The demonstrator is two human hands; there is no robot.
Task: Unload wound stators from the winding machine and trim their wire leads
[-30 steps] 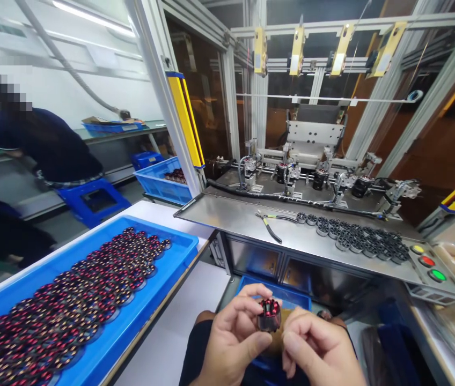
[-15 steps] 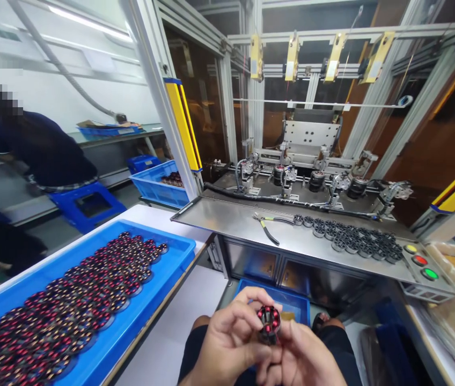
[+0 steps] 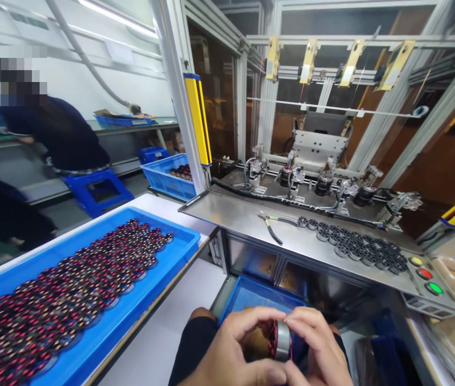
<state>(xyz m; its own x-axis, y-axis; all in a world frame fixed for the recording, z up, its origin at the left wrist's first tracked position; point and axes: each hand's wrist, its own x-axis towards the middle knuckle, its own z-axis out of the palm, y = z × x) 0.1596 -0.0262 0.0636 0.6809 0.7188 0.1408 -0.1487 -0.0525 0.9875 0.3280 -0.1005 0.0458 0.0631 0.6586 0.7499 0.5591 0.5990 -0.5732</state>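
Between my two hands, low in the view and above my lap, is a wound motor stator (image 3: 281,340), a short grey metal ring with red wire coils. It is turned so that its smooth side faces me, and a thin red wire hangs off its edge. The fingers and thumb of my left hand (image 3: 237,348) close on its left side. My right hand (image 3: 318,346) grips it from the right with bent fingers; part of the ring is hidden by the fingertips.
Many red-wound stators fill a blue tray (image 3: 183,252) on the left. Pliers (image 3: 271,228) and rows of black, unwound cores (image 3: 356,244) lie on the metal ledge before a winding machine (image 3: 320,147). Buttons (image 3: 425,273) sit at the right. A co-worker (image 3: 70,134) sits at far left.
The stator has been turned from its coil face to its side, and my hands have shifted around it, moving slightly right. The whole view has swung a little to the left.
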